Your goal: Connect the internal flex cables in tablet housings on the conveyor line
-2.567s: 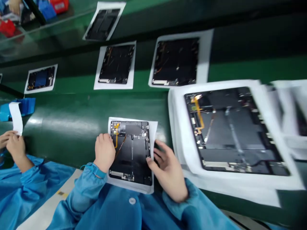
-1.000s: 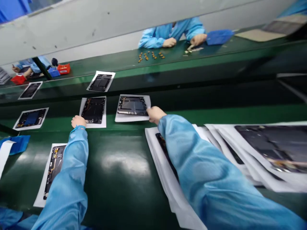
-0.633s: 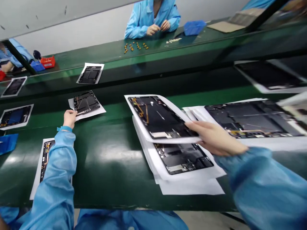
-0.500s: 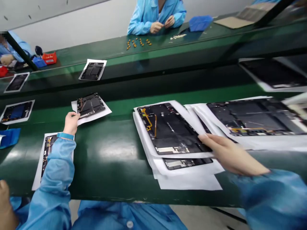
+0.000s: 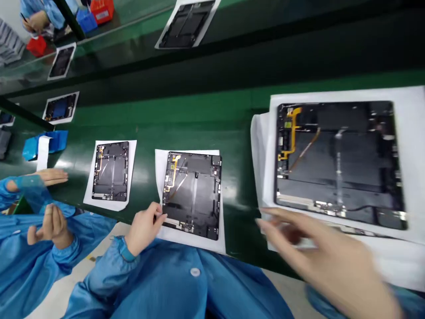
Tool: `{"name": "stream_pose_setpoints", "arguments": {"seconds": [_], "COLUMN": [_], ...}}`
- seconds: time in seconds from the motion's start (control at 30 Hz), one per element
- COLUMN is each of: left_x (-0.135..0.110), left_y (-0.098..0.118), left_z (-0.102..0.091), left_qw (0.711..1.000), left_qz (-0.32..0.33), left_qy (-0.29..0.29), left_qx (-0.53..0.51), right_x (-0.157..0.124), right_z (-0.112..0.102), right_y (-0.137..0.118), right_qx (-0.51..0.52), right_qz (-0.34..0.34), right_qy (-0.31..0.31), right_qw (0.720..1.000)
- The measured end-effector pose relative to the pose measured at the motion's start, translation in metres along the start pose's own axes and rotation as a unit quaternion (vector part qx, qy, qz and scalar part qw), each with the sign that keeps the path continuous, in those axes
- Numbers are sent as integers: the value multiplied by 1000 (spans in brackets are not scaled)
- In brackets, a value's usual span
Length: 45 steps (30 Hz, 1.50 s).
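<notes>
A black tablet housing point(image 5: 194, 195) with orange flex cables lies on white paper point(image 5: 212, 245) in front of me. At its lower left corner, my left hand point(image 5: 146, 228) is closed, thumb and forefinger pinching the edge. My right hand point(image 5: 325, 257), smeared by motion, reaches over the near left edge of the right-hand stack, its thumb and forefinger apart with nothing visible between them. On top of that stack is another tablet housing point(image 5: 358, 164), resting on white paper sheets point(image 5: 410, 133). Part of a further housing shows under it along the near side.
To the left, a third housing point(image 5: 111, 170) lies on paper. Beside it are a co-worker's hands point(image 5: 49, 223) and a blue bin point(image 5: 59, 139). More housings on paper, including a far one point(image 5: 187, 24), line the back. A red bin point(image 5: 102, 11) stands farther off.
My view has turned left and down. A housing on its paper has come from farther out to the bench in front of me. My right hand has let go of the top housing on the stack.
</notes>
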<state>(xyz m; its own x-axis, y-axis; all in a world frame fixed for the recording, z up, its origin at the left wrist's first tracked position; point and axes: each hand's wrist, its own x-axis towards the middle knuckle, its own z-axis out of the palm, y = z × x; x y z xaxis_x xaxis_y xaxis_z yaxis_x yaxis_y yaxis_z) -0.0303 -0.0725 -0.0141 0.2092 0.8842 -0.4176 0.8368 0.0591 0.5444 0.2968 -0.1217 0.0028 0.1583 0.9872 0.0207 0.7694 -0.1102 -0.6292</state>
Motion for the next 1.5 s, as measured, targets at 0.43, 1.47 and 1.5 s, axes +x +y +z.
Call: {"name": "stream_pose_setpoints", "arguments": {"seconds": [0.43, 1.47, 1.5], "left_x": [91, 131, 134], "left_y": [76, 15, 18], "left_z": [-15, -24, -26], "left_qw": [931, 975, 976], "left_qz": [71, 155, 151], "left_qy": [32, 123, 119], "left_qx": [356, 98, 102], "right_x": [65, 179, 179], "right_z": [97, 131, 131], "right_y": [-37, -87, -86], "right_qx": [6, 107, 106], "right_qz": [-99, -109, -112], "right_qy": [-37, -232, -235], "right_qw": [994, 961, 960]}}
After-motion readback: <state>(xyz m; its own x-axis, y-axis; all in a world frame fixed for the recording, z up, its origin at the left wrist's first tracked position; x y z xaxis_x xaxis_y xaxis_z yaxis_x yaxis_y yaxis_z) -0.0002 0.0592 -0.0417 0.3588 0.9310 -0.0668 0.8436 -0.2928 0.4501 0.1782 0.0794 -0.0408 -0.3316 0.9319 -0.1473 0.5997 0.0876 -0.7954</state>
